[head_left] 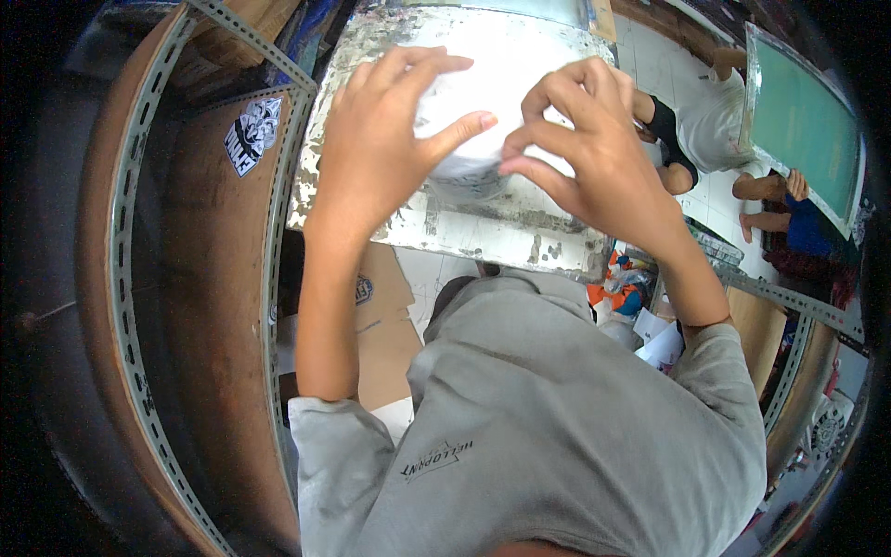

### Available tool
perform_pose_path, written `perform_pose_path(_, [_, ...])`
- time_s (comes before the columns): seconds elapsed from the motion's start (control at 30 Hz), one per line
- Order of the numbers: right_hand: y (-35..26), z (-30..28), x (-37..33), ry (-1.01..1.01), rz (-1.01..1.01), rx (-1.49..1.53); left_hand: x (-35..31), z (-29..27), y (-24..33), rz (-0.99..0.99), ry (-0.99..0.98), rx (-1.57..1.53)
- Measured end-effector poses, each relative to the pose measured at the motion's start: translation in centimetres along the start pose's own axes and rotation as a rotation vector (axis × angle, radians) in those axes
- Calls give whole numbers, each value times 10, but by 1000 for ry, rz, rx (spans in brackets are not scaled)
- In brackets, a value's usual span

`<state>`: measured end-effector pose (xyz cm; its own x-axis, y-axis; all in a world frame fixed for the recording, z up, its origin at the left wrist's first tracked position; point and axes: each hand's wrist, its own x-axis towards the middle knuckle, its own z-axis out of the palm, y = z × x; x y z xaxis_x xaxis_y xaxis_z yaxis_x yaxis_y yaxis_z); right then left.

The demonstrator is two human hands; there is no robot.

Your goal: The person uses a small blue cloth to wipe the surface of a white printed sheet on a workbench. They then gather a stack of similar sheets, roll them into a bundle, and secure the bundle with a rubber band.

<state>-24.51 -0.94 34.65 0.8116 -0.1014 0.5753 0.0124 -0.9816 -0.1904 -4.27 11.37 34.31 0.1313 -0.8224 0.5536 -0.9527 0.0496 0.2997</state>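
A white round tub [464, 186] with a bright white top stands on the paint-spattered worktable [548, 246]; glare washes out most of its surface. My left hand [380, 139] lies along the tub's left side, fingers apart and thumb stretched over the white top. At the right edge of the tub, my right hand [594, 139] has its fingers curled, with thumb and index fingertip close together in a pinch. Whatever sits between those fingertips, if anything, is too small to make out.
Slotted metal shelving [283, 186] with a wooden panel [223, 223] stands at my left. Cardboard [380, 325] lies below the table. To the right, another person [710, 121] is near a green framed screen [803, 130]. Coloured scraps [622, 288] are heaped beside me.
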Motion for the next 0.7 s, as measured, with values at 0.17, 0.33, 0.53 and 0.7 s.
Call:
perform_pose_path(0.17, [-8,-19,5,-204,73,21,-8,1,9,-61,13,4])
perform_pose_path(0.33, [-21,-15,5,-160,92,-213,-6,-15,21,-129,-134,-41])
perform_pose_path(0.53, [-11,-17,1,-164,-11,-162,-5,-24,17,-184,-188,-161])
perform_pose_path(0.7, [-7,-19,-5,-135,-127,-229,4,-22,19,-210,-208,-174])
